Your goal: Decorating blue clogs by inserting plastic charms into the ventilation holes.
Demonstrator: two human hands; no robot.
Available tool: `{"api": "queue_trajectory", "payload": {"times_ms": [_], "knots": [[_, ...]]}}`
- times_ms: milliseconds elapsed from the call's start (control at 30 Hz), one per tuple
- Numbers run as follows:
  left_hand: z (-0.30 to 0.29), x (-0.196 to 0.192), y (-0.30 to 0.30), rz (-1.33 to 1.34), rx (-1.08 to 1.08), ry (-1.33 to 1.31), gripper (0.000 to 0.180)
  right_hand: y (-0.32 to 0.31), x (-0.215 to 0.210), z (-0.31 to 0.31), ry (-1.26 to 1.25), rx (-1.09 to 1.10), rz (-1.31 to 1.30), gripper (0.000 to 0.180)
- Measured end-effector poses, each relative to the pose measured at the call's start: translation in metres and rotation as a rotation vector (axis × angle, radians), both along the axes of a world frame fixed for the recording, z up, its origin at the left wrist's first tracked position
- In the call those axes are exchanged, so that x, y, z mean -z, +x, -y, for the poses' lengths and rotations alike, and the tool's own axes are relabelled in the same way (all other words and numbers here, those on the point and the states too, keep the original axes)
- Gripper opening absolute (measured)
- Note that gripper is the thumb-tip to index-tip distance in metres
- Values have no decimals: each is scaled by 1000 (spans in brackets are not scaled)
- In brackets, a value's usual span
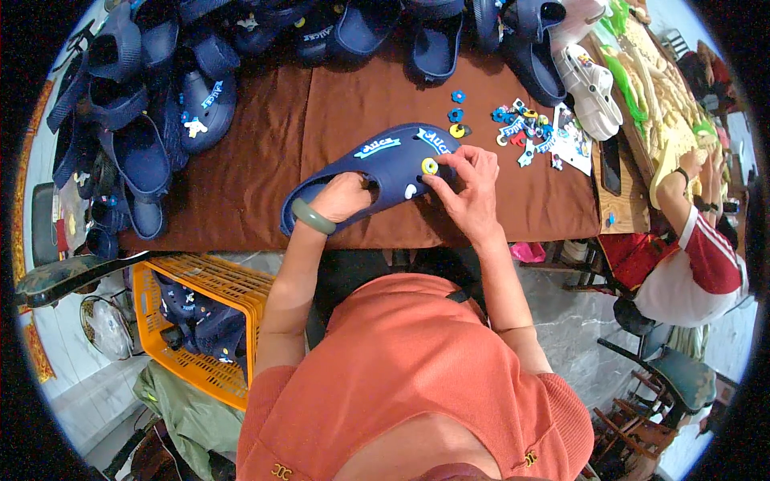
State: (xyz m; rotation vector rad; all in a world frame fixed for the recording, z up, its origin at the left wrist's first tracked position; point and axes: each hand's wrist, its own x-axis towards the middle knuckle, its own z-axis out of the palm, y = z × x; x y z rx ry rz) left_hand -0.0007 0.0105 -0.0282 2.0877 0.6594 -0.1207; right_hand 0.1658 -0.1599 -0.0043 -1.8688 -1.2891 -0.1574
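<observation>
Locate the navy clog (pixel 389 175) at the near middle of the brown cloth (pixel 265 104), heel to the near left, toe to the far right. Note the left hand (pixel 345 198) inside the foot opening, fingertips hidden; cannot tell whether spread or pressed together. Note the right hand (pixel 472 183) at the toe, thumb and forefinger pinching the round yellow charm (pixel 430 166), just far and right of the white heart charm (pixel 411 191); cannot tell whether fully seated. For a sound fit, preferably back the upper from within, directly beneath the charm. Press straight down without twisting. Avoid dislodging the two lettered charms (pixel 377 147). Leave the loose charms (pixel 545 129) undisturbed at far right.
</observation>
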Motion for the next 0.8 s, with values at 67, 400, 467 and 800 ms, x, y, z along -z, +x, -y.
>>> {"api": "queue_trajectory", "payload": {"times_ms": [67, 400, 467, 800], "knots": [[3, -23, 5, -136, 14, -15, 35, 4, 8, -1, 15, -23, -53, 22], [-2, 18, -1, -55, -18, 21, 39, 17, 17, 3, -12, -224, -158, 29], [-5, 34, -5, 65, -23, 9, 39, 17, 23, 3, 15, -253, -166, 30], [-8, 44, -6, 134, -98, -1, 27, 7, 27, -1, 5, -98, -238, 69]]}}
